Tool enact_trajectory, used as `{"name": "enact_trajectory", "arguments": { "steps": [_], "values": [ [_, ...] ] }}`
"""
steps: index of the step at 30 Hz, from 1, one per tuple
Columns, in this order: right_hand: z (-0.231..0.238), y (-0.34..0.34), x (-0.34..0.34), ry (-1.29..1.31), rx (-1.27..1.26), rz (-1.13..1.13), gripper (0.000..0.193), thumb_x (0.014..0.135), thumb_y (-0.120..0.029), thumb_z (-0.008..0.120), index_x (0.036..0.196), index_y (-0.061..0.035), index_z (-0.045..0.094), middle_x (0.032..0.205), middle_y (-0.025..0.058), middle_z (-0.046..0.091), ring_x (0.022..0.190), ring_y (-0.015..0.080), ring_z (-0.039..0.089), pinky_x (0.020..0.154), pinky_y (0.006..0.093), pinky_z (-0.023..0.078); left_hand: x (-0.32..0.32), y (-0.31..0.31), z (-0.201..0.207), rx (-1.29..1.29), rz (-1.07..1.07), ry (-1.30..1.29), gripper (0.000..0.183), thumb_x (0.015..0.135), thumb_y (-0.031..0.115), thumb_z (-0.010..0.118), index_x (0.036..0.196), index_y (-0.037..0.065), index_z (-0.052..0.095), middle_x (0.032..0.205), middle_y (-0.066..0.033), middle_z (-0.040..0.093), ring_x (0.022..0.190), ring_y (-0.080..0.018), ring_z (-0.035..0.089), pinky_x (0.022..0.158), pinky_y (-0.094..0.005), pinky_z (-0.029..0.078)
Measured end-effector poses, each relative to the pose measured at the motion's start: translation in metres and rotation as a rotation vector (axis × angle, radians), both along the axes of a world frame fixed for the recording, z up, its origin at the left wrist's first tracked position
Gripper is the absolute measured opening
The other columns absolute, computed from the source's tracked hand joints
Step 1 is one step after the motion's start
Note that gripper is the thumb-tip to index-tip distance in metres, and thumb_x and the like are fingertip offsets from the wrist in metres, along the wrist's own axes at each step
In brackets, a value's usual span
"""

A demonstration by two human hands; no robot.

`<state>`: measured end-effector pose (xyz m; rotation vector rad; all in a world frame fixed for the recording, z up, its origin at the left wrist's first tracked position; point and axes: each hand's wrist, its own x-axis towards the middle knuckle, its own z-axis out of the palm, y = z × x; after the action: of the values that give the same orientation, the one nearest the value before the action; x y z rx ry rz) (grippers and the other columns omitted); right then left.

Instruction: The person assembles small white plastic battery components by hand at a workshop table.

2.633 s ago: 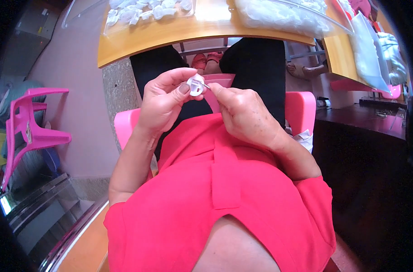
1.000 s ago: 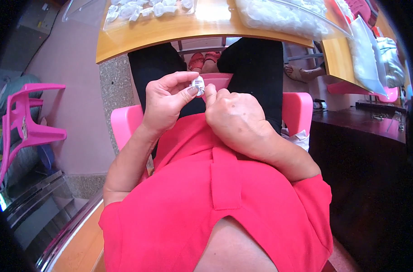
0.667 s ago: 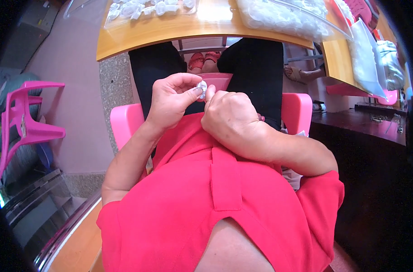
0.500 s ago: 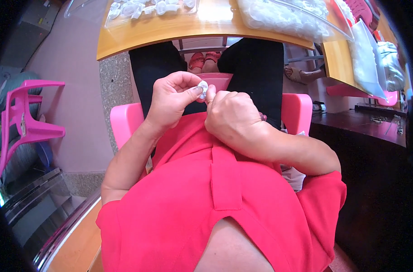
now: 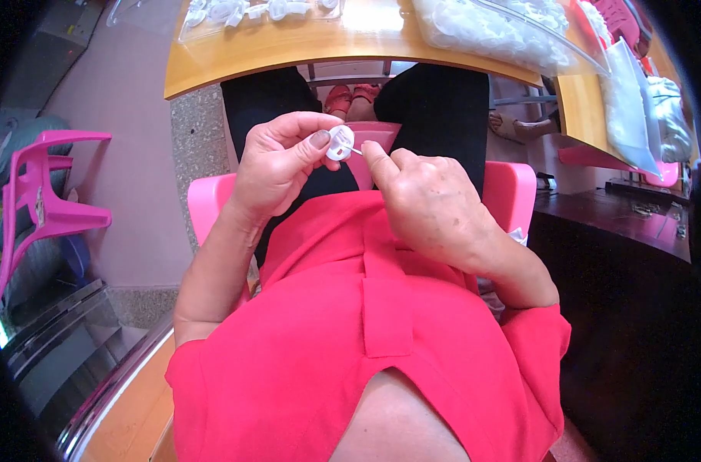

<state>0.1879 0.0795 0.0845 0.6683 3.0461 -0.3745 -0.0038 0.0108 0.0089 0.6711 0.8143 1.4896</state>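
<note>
Above my lap, my left hand pinches a small round white plastic piece between thumb and fingers. Its face is turned up, and slots or openings show in it. My right hand is closed, knuckles up, around a thin pale rod-like tool that sticks out past the index finger. The rod's end reaches the right side of the white piece; whether it is inside an opening I cannot tell. Most of the tool is hidden in the hand.
Ahead is a wooden table bearing a clear tray of white plastic parts and a larger tray heaped with white parts. A filled plastic bag lies at the right. A pink chair stands left, a dark cabinet right.
My right hand has moved right and turned, so the thin rod now shows. My left hand has shifted slightly left, and the white piece's face has turned into view.
</note>
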Motion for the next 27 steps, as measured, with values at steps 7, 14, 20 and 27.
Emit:
{"name": "enact_trajectory", "arguments": {
  "steps": [7, 14, 20, 27],
  "values": [
    [-0.002, 0.001, -0.001, 0.025, 0.020, 0.020, 0.023, 0.079, -0.009, 0.056, 0.098, 0.0044, 0.056, 0.073, 0.0171, 0.063, 0.063, 0.0289, 0.066, 0.051, 0.0374, 0.052, 0.003, -0.001, 0.000, -0.049, -0.012, -0.015, 0.022, 0.091, 0.003, 0.058, 0.110, -0.006, 0.062, 0.095, -0.0133, 0.066, 0.079, -0.0177, 0.063, 0.067, -0.0277, 0.053],
    [-0.006, 0.002, -0.001, -0.036, 0.195, 0.096, 0.028, 0.084, -0.010, 0.056, 0.109, 0.0036, 0.058, 0.066, 0.0093, 0.057, 0.060, 0.0215, 0.062, 0.050, 0.0322, 0.048, 0.005, -0.001, 0.001, -0.124, -0.032, 0.042, 0.019, 0.090, 0.004, 0.059, 0.105, -0.006, 0.064, 0.087, -0.0132, 0.067, 0.074, -0.0167, 0.064, 0.061, -0.0248, 0.052],
    [-0.001, 0.010, 0.003, -0.065, 0.240, 0.276, 0.020, 0.085, -0.010, 0.054, 0.098, 0.0052, 0.058, 0.062, 0.0083, 0.054, 0.055, 0.0199, 0.060, 0.047, 0.0313, 0.045, 0.007, -0.002, 0.001, -0.152, -0.049, 0.114, 0.016, 0.089, 0.002, 0.060, 0.100, -0.007, 0.065, 0.085, -0.0127, 0.067, 0.071, -0.0154, 0.064, 0.057, -0.0231, 0.051],
    [0.001, 0.007, 0.002, 0.041, 0.267, 0.173, 0.021, 0.084, -0.008, 0.055, 0.099, 0.0056, 0.058, 0.064, 0.0093, 0.055, 0.057, 0.0205, 0.061, 0.047, 0.0303, 0.047, 0.002, 0.006, 0.017, -0.087, -0.045, 0.182, 0.015, 0.088, 0.002, 0.060, 0.100, -0.006, 0.066, 0.083, -0.0105, 0.067, 0.068, -0.0130, 0.063, 0.056, -0.0215, 0.050]
  ]
}}
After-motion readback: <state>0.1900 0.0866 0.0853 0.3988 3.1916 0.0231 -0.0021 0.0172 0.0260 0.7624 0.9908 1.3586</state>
